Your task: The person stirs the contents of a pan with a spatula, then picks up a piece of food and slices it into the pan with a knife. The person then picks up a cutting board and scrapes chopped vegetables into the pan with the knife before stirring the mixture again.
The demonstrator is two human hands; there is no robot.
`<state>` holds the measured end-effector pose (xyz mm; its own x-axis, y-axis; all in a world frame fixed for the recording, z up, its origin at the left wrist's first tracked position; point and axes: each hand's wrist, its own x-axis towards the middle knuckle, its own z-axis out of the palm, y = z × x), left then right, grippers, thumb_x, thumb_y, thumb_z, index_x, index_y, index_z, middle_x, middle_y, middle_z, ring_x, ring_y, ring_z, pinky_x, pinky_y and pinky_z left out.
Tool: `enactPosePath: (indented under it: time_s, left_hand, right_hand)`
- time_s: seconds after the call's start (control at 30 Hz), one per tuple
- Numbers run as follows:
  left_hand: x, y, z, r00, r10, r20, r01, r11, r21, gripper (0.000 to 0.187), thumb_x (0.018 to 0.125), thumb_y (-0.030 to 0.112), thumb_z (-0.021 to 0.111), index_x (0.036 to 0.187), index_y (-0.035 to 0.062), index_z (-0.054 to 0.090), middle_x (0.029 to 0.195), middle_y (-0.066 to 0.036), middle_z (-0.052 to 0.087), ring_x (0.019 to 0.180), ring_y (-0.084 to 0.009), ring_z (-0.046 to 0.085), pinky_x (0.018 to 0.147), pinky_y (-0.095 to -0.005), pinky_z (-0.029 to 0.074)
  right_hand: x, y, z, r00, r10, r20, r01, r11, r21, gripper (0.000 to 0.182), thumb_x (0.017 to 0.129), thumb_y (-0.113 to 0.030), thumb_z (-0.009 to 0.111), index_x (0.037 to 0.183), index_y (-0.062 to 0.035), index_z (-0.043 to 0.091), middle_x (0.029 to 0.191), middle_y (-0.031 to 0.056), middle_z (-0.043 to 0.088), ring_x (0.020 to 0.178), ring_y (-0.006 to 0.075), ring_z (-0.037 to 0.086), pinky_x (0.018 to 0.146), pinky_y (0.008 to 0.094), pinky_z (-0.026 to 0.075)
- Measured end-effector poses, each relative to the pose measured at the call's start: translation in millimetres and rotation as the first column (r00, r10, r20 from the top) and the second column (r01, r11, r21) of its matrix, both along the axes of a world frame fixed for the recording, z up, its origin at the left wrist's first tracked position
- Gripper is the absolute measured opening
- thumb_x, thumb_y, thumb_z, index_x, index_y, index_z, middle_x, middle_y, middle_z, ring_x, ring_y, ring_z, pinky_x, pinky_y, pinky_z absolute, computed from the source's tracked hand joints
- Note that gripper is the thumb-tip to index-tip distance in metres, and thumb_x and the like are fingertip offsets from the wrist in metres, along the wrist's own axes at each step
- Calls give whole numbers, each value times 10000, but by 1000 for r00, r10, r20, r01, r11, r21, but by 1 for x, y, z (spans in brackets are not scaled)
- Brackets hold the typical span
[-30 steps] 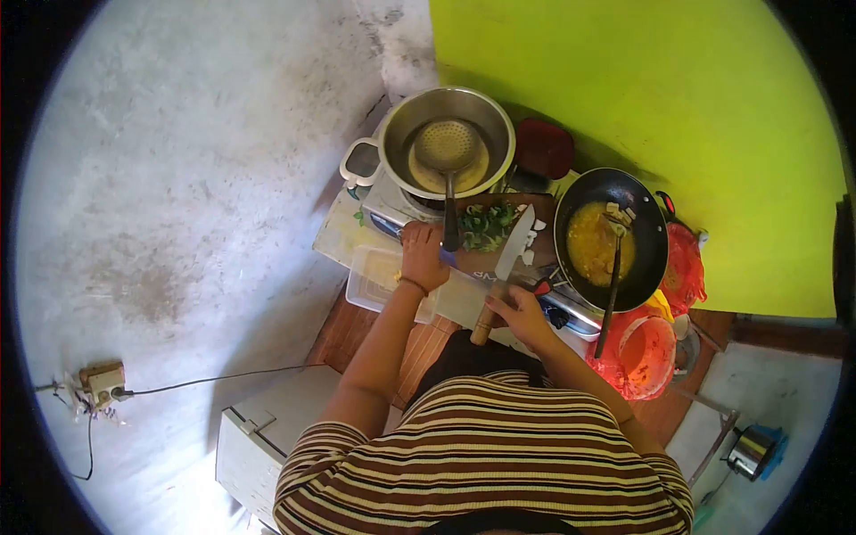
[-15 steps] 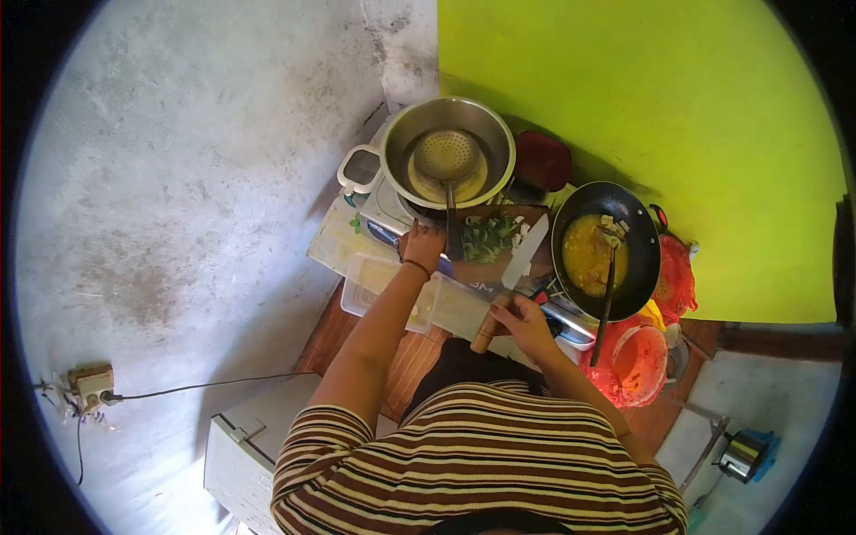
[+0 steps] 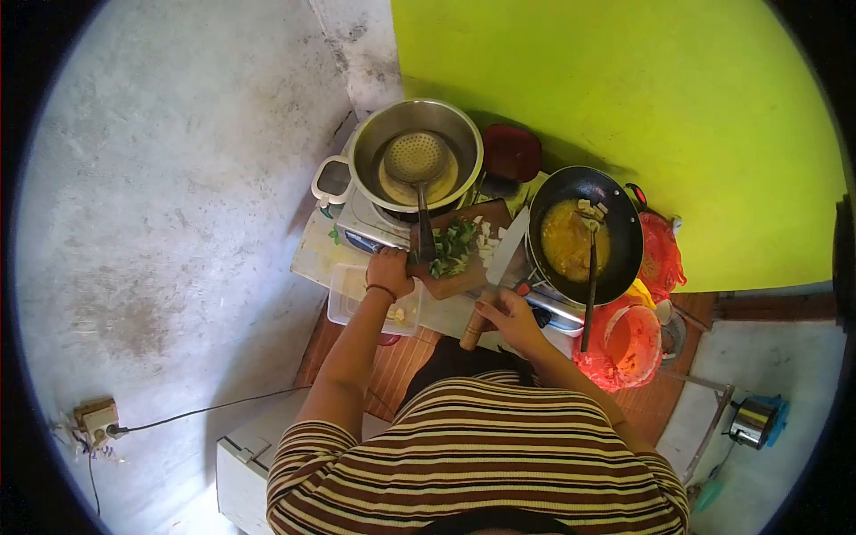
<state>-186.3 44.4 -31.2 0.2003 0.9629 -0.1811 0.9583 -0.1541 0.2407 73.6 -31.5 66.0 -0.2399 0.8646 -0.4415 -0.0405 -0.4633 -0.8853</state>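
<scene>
My right hand is closed on the wooden handle of a wide knife, its blade lying by the right side of a wooden cutting board. Chopped green leaves and small pale pieces lie on the board. At the board's left end my left hand grips its edge. A wok with yellow sauce and a long-handled utensil stands to the right. Behind the board is a large metal pot holding a perforated ladle.
A clear plastic container sits under my left forearm. Red plastic bags and a red tub are right of the stove. A dark red item lies near the green wall. A small metal pot stands lower right.
The view has shifted, so the scene sits further left. My left hand has come nearer the body with the board's left end, and the board now slants away from the stove front.
</scene>
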Motion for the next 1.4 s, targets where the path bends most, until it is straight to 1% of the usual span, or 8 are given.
enactPosePath:
  time_s: [0.27, 0.37, 0.6, 0.97, 1.07, 1.17, 1.27, 1.4]
  left_hand:
    - [-18, -42, 26, 991, 133, 15, -133, 991, 28, 364, 575, 183, 652, 910, 58, 584, 941, -107, 594, 947, -289, 556, 796, -401, 452]
    - [-20, -58, 34, 982, 188, 17, -188, 981, 35, 336, 572, 182, 657, 875, 62, 574, 925, -110, 593, 935, -294, 557, 785, -403, 456]
    - [-24, -79, 42, 965, 253, 68, -256, 966, 27, 287, 574, 193, 662, 811, 66, 562, 875, -114, 597, 905, -302, 564, 753, -416, 471]
    - [-6, -75, 65, 973, 200, 118, -211, 974, 83, 261, 567, 189, 640, 773, 61, 545, 829, -119, 588, 845, -323, 562, 712, -423, 467]
    - [5, -75, 70, 972, 190, 138, -203, 976, 82, 257, 561, 190, 634, 759, 62, 534, 814, -118, 578, 830, -324, 556, 700, -424, 461]
    - [16, -75, 80, 968, 191, 160, -205, 976, 76, 258, 558, 192, 632, 756, 61, 532, 800, -119, 570, 819, -325, 553, 692, -424, 457]
    - [25, -75, 90, 968, 187, 169, -203, 976, 83, 260, 557, 194, 631, 755, 58, 531, 784, -121, 565, 808, -325, 551, 686, -427, 455]
    - [38, -71, 97, 964, 151, 219, -181, 976, 125, 276, 552, 195, 634, 768, 53, 539, 778, -123, 565, 804, -326, 553, 693, -429, 457]
  right_hand:
    - [3, 0, 6, 993, -100, -54, 99, 995, -24, 235, 863, -170, 631, 1000, -8, 531, 870, 54, 583, 737, 134, 596, 608, 276, 524]
    - [4, -2, 12, 998, -63, -11, 63, 998, -15, 263, 874, -199, 608, 1053, -16, 548, 925, 52, 597, 821, 133, 595, 707, 275, 506]
    - [10, -7, -9, 998, -61, -20, 61, 998, 26, 269, 883, -190, 590, 1085, -23, 530, 934, 62, 598, 817, 159, 612, 667, 289, 526]
    - [27, -14, -5, 971, -230, -59, 235, 968, 89, 264, 878, -186, 606, 1054, -13, 513, 882, 56, 579, 770, 141, 589, 670, 278, 505]
    - [32, -17, 13, 959, -245, -140, 249, 968, 12, 251, 878, -181, 605, 1043, -15, 515, 899, 60, 581, 777, 127, 575, 681, 268, 495]
    - [46, -21, -8, 962, -274, -5, 273, 954, 122, 235, 888, -171, 581, 1072, -38, 520, 939, 71, 609, 835, 163, 618, 694, 283, 520]
    - [55, -21, -2, 933, -354, -57, 358, 914, 190, 217, 895, -159, 560, 1064, -32, 512, 914, 75, 605, 762, 163, 625, 662, 275, 522]
    - [71, -22, 24, 909, -413, -53, 416, 902, 117, 229, 909, -126, 509, 1109, -19, 473, 837, 79, 583, 586, 125, 578, 557, 256, 495]
